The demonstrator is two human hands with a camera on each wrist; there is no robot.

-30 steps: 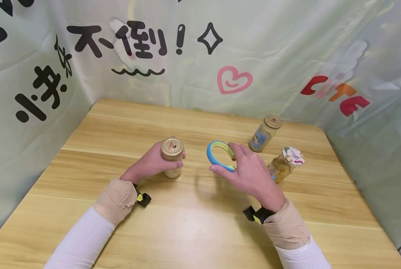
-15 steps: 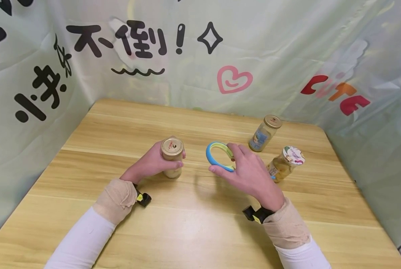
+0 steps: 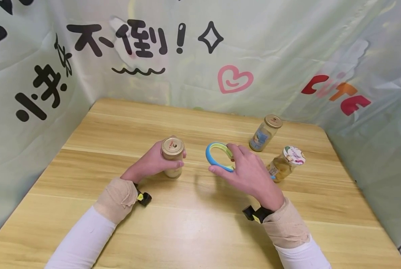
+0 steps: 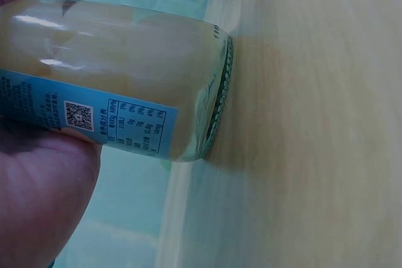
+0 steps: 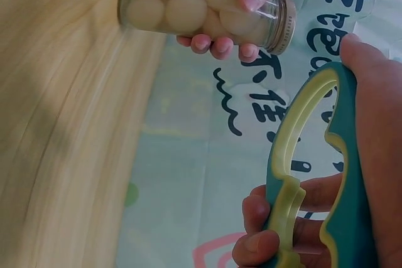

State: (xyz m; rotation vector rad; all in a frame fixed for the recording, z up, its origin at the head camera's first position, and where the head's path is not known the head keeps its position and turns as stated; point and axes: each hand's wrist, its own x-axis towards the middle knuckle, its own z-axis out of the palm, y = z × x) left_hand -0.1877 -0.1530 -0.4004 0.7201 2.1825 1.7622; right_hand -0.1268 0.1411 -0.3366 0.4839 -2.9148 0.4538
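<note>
My left hand (image 3: 150, 161) grips an upright glass jar (image 3: 173, 172) with a gold screw lid. Round pale fruits show through its glass in the right wrist view, the fingers wrapped round its upper body. A blue label with a QR code faces the left wrist view, where the jar's base (image 4: 217, 92) is right at the wooden tabletop. To the right, my right hand (image 3: 251, 172) holds a blue and yellow-green jar opener (image 5: 352, 186) above the table. The opener's ring is apart from the jar's lid, and its handle part is mostly covered by the hand.
Behind the right hand stands a gold-lidded jar (image 3: 260, 139) with a blue label. Nearer, a jar with a patterned white lid (image 3: 294, 155) is partly hidden by that hand. A printed cloth (image 3: 193, 86) hangs round the wooden table (image 3: 193, 239) at the back and sides.
</note>
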